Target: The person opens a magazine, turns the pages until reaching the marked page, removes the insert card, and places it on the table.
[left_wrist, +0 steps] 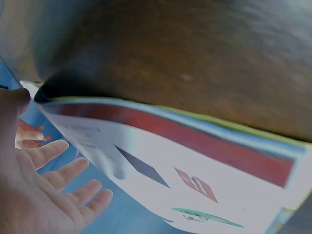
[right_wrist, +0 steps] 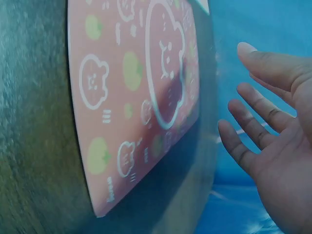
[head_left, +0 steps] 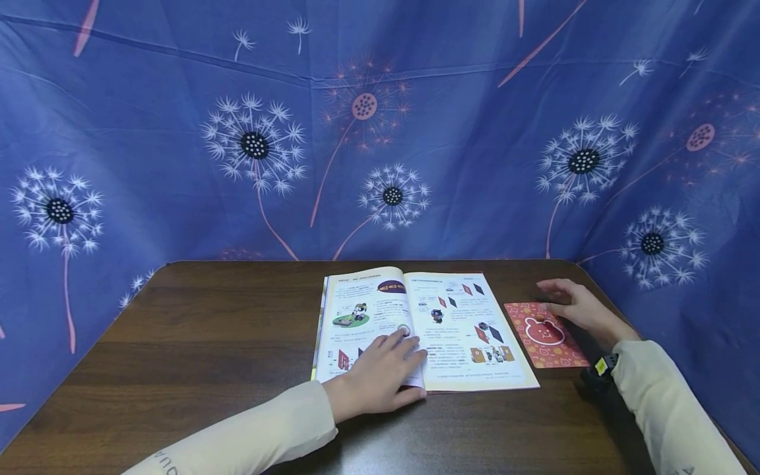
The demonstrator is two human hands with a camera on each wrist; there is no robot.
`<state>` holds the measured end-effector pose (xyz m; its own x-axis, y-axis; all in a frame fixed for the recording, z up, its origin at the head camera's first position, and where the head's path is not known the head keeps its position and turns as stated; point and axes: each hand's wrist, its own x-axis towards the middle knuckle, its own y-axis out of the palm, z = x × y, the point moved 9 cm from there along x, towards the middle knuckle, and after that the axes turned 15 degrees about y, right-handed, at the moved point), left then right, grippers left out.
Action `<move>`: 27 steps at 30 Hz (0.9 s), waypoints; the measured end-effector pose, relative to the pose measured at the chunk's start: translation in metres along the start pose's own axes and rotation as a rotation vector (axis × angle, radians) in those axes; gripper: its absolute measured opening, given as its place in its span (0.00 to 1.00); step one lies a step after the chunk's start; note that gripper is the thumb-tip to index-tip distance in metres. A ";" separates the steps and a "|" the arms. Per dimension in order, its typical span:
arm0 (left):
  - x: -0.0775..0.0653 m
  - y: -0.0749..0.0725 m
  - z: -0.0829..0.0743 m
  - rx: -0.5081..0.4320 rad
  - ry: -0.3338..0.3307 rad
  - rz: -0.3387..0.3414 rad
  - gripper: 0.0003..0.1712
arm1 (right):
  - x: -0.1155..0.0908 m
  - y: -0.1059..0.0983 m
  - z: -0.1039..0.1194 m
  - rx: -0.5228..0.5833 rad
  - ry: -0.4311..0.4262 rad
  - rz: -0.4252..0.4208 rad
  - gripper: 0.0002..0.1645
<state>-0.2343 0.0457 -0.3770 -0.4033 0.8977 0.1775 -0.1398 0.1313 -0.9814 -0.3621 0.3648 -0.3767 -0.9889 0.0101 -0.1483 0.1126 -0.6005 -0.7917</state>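
Observation:
An open magazine [head_left: 475, 356] with printed text and small cartoons lies in the middle of the table. My left hand [head_left: 382, 373] is over the lower part of its left page, by the fold, fingers spread and nearly straight. In the left wrist view the left hand [left_wrist: 58, 195] shows beside the magazine's page [left_wrist: 146, 146], with nothing in its fingers. To the right lies a flat red booklet or card [head_left: 543, 336] with a bear's face. My right hand [head_left: 584, 310] hovers at its upper right edge, fingers loosely bent; the right wrist view shows a gap between hand and booklet.
The dark wooden table [head_left: 225, 330] extends to both sides and in front of the magazine. A blue cloth [head_left: 463, 132] with dandelion prints hangs behind it and along the sides. A dark band with a yellow-marked device [head_left: 602, 366] sits at my right wrist.

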 end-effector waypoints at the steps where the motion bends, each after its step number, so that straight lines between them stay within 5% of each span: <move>1: -0.002 -0.002 0.002 0.013 -0.003 -0.005 0.34 | -0.002 -0.001 0.004 -0.009 -0.021 -0.009 0.31; 18: -0.055 -0.018 0.057 0.041 -0.215 -0.014 0.36 | -0.043 0.008 0.060 -0.119 -0.387 -0.255 0.23; 27: -0.099 -0.029 0.086 0.105 -0.338 -0.070 0.36 | -0.057 0.029 0.073 -0.242 -0.424 -0.270 0.27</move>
<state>-0.2680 -0.0831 -0.3602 -0.6634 0.6959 0.2749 -0.2626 0.1274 -0.9565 -0.3091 0.2881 -0.3482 -0.9324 -0.2146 0.2908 -0.1807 -0.4198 -0.8894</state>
